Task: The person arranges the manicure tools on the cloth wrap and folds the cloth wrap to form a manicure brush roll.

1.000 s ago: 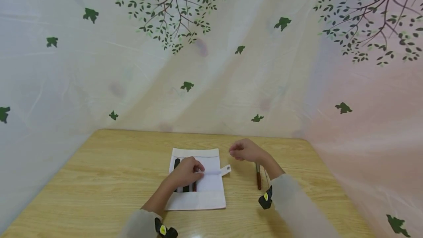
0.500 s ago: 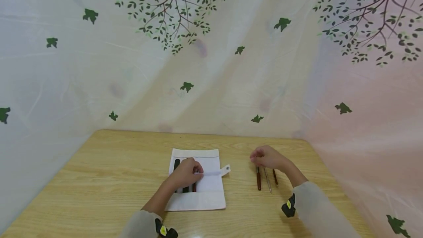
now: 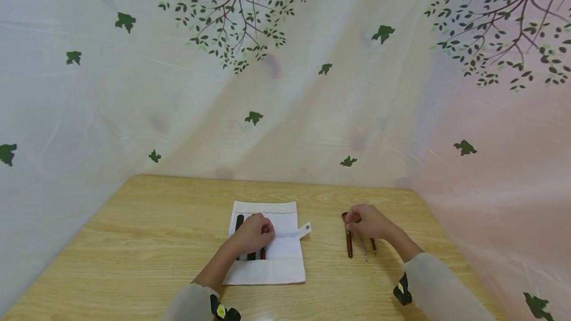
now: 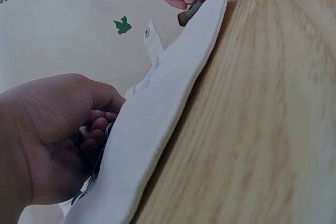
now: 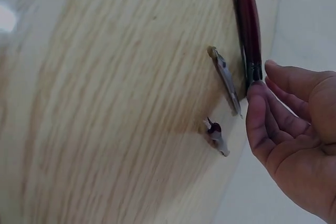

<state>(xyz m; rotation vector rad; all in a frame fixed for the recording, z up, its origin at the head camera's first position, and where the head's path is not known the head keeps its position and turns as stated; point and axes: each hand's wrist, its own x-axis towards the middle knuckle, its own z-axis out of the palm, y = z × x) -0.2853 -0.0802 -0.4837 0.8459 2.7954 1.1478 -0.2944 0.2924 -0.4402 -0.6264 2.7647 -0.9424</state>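
My left hand (image 3: 253, 234) lies over a white cloth tool case (image 3: 283, 251), thumb and forefinger pinching the raised band across its middle. Dark-handled tools (image 3: 239, 222) sit in the case, partly under that hand. My right hand (image 3: 368, 221) is over the loose tools to the right, fingertips right beside a brush (image 3: 349, 245) with a dark red handle. In the right wrist view a gap shows between thumb and fingers, alongside the brush handle (image 5: 249, 24). A slim silvery tool (image 5: 226, 80) and a small dark red and pale tool (image 5: 215, 135) lie beside it.
The wooden table (image 3: 156, 241) carries everything. A snap strap (image 3: 305, 230) sticks out from the case's right side. Behind the table hangs a pale curtain (image 3: 294, 137) printed with leaves and branches.
My right hand has moved right and down from beside the case to the loose tools, uncovering the head of the brush. The left hand has stayed in place on the case.
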